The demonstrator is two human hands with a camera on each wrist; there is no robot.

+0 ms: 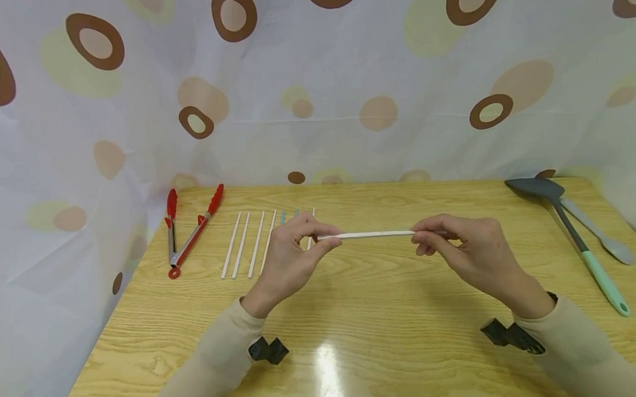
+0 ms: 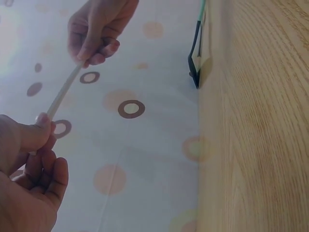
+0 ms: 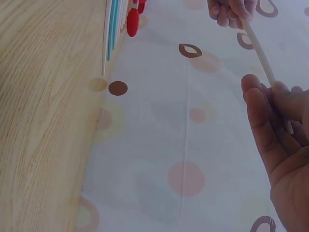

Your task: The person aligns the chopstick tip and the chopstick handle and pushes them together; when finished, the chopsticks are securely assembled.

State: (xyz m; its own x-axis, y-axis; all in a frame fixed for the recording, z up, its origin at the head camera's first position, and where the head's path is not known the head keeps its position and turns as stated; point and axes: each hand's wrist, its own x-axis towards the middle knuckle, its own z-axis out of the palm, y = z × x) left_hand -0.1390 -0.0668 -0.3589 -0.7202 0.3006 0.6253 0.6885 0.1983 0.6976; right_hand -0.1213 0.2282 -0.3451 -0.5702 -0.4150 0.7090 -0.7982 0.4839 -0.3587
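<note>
A thin white stick (image 1: 376, 234) is held level above the table, spanning the gap between two hands. The left hand (image 1: 294, 251) pinches its left end between thumb and fingers. At the other end, the right hand (image 1: 468, 244) pinches it the same way, with a short tip hidden behind the fingers. In the left wrist view the stick (image 2: 65, 92) runs from the near left hand (image 2: 29, 174) up to the right hand. Behind the left hand, several similar white sticks (image 1: 242, 244) and blue sticks (image 1: 283, 217) lie side by side, partly covered by that hand.
Spread red-handled tongs (image 1: 191, 244) lie at the back left of the wooden table (image 1: 389, 326). On the right rest a dark spatula with a mint handle (image 1: 573, 227) and a grey spoon (image 1: 600, 234). A patterned curtain (image 1: 343, 59) hangs behind the table.
</note>
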